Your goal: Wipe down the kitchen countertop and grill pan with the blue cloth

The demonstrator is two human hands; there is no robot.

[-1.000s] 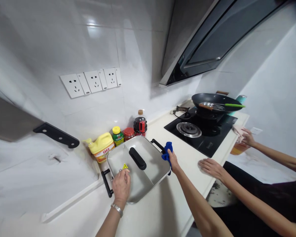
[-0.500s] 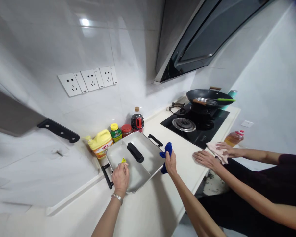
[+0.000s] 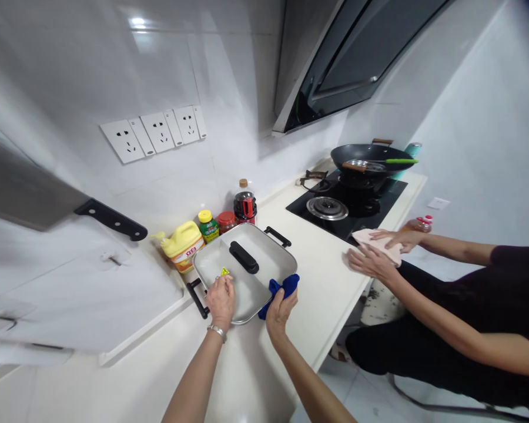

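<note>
Blue cloth [image 3: 278,289] is bunched in the right hand [image 3: 281,309], whose fingers curl around it and press it on the near right edge of the silver pan lid [image 3: 247,271]. The left hand [image 3: 221,299] lies flat with fingers spread on the lid's near left edge. The lid's black handle [image 3: 244,257] is in its middle. Behind the lid stand a yellow jug [image 3: 182,253] and small jars [image 3: 218,223]. Right of the lid, another person's hands [image 3: 374,258] press a pink cloth [image 3: 379,245] on the counter [image 3: 326,276] by the stove [image 3: 348,202].
</note>
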